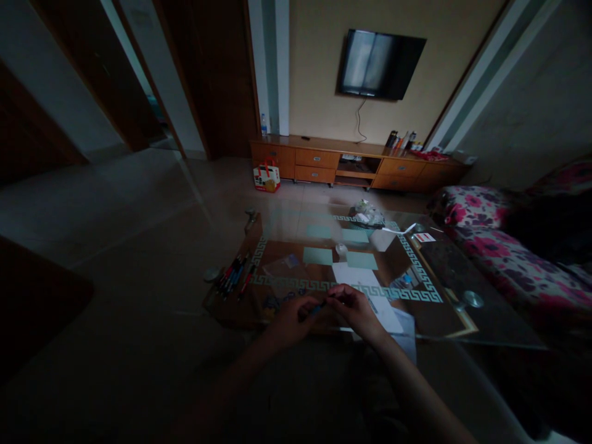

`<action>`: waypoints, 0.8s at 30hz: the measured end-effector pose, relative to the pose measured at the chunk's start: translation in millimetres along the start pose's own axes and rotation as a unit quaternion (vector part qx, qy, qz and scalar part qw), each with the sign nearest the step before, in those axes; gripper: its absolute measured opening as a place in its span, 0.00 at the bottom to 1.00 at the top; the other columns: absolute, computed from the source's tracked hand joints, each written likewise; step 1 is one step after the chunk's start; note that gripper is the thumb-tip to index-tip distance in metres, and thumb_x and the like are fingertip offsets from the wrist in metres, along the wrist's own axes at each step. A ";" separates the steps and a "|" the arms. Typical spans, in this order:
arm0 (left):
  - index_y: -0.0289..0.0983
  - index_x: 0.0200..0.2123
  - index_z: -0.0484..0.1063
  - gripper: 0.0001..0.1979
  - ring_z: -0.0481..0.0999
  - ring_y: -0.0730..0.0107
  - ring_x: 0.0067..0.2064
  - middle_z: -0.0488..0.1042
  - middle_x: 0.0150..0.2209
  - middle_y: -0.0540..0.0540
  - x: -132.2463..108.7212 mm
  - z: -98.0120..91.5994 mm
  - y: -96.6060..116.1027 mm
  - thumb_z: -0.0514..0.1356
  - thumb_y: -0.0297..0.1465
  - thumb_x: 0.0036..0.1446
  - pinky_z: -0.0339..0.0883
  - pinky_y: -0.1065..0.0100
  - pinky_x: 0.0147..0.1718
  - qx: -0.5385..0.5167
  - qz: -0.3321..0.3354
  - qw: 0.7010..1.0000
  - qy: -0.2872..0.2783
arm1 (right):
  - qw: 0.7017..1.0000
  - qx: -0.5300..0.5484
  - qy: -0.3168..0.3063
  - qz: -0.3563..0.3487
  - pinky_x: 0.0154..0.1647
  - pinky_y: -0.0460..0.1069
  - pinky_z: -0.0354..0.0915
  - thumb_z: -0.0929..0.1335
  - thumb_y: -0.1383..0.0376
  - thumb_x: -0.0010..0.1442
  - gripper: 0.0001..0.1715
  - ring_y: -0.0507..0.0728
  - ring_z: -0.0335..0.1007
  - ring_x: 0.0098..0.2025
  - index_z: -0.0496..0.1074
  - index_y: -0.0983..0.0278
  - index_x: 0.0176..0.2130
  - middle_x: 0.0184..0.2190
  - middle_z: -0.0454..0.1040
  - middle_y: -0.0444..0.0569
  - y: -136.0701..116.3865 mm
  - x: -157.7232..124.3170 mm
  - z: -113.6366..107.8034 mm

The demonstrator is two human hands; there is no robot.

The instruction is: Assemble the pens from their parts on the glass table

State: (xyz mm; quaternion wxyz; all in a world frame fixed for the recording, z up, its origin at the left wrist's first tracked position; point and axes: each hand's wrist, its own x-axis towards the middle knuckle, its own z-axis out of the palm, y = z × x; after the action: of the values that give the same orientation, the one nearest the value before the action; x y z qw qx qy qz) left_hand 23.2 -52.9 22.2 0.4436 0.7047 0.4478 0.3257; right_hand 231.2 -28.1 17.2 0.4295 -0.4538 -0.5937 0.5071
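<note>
My left hand [296, 317] and my right hand [352, 308] meet over the near edge of a glass coffee table [499, 330]. Between their fingertips is a small dark and blue object [319, 306], possibly a pen; its details are too dim to make out. Both hands are closed around it. Left of them, a bunch of red, blue and black pens [231, 277] lies at the table's left end. Small dark blue items [272, 302] lie just beyond my left hand. White paper sheets [386, 314] are beside my right hand.
A plastic bottle with a blue cap [404, 281] lies on the right part of the table. Toward the far edge sits a crumpled plastic bag [367, 213]. A flowered sofa [494, 253] stands at the right, and a low wooden cabinet [319, 159] runs along the wall.
</note>
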 end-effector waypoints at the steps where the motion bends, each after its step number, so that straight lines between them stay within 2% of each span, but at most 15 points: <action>1: 0.38 0.47 0.74 0.14 0.77 0.64 0.44 0.78 0.44 0.44 1.0 -2.2 0.4 0.58 0.26 0.58 0.69 0.65 0.44 0.005 0.006 1.000 -0.003 | 1.000 0.000 -0.003 -0.001 0.40 0.49 0.67 0.73 0.56 0.55 0.14 0.55 0.72 0.36 0.75 0.61 0.39 0.34 0.76 0.46 0.4 -0.3 0.1; 6: 0.39 0.48 0.74 0.13 0.76 0.65 0.44 0.77 0.45 0.45 3.3 -8.1 -0.9 0.58 0.27 0.60 0.68 0.64 0.45 0.047 0.044 0.998 0.013 | 1.000 -0.006 -0.011 -0.012 0.38 0.49 0.66 0.73 0.56 0.55 0.13 0.55 0.71 0.35 0.74 0.61 0.37 0.32 0.75 0.45 -0.1 -1.8 0.9; 10: 0.40 0.49 0.73 0.12 0.74 0.64 0.45 0.75 0.45 0.45 1.0 -10.2 -0.4 0.56 0.30 0.63 0.67 0.64 0.46 0.148 0.070 0.986 0.043 | 1.000 -0.011 -0.009 -0.015 0.37 0.49 0.66 0.73 0.56 0.55 0.13 0.55 0.70 0.34 0.73 0.61 0.36 0.31 0.74 0.44 -4.5 -3.8 3.4; 16: 0.41 0.51 0.71 0.12 0.71 0.61 0.44 0.73 0.42 0.44 -3.8 -11.4 7.6 0.54 0.31 0.65 0.64 0.59 0.46 0.362 0.134 0.922 0.035 | 0.999 -0.020 -0.026 -0.007 0.36 0.49 0.66 0.73 0.58 0.55 0.11 0.55 0.71 0.34 0.73 0.61 0.37 0.32 0.75 0.45 -5.6 -6.8 5.6; 21: 0.39 0.46 0.71 0.09 0.71 0.61 0.43 0.73 0.40 0.44 -5.0 -10.6 7.3 0.54 0.32 0.66 0.64 0.58 0.47 0.393 0.155 0.904 0.060 | 0.999 -0.041 -0.026 -0.010 0.37 0.49 0.66 0.72 0.60 0.55 0.09 0.55 0.71 0.34 0.75 0.61 0.37 0.32 0.76 0.45 -3.6 -7.6 7.1; 24: 0.39 0.47 0.71 0.10 0.71 0.61 0.44 0.73 0.39 0.43 -5.2 -10.6 5.3 0.52 0.32 0.67 0.63 0.58 0.47 0.400 0.167 0.898 0.071 | 0.999 -0.033 -0.026 -0.009 0.37 0.49 0.67 0.72 0.60 0.55 0.10 0.55 0.72 0.35 0.75 0.61 0.37 0.33 0.77 0.45 -2.2 -7.6 9.1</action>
State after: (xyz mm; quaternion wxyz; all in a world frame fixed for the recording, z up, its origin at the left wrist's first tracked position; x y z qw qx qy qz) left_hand 13.9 -55.2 30.9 0.0304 0.8624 0.4461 0.2373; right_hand 223.8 -37.6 17.9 0.4035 -0.4492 -0.6248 0.4950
